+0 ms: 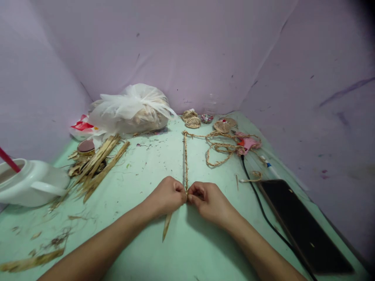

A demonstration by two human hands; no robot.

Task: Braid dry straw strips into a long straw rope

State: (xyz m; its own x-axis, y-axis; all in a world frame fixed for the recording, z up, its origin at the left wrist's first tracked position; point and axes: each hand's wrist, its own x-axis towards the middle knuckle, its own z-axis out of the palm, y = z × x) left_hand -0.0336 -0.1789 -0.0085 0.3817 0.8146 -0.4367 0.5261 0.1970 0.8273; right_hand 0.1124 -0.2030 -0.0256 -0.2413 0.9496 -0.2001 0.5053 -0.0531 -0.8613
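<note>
A thin braided cord (185,160) of tan dried plant fibre runs straight toward me from a bend at the back of the table. Both my hands meet at its near end. My left hand (170,195) is closed, its fingertips pinching the cord end. From under it a loose flat fibre strip (166,227) sticks out toward me. My right hand (206,198) pinches the same end from the other side, thumb against forefinger. The fingers hide the exact end of the braid. Past the bend, the rest of the cord lies in loose loops at the right.
A tied white plastic bag (134,109) stands at the back left, with dried fibre strips (102,164) in front. A white pot (38,183) is at far left. Woven discs (192,122), a pink glue gun (249,143), a black cable (258,195) and a dark flat panel (301,222) lie rightward.
</note>
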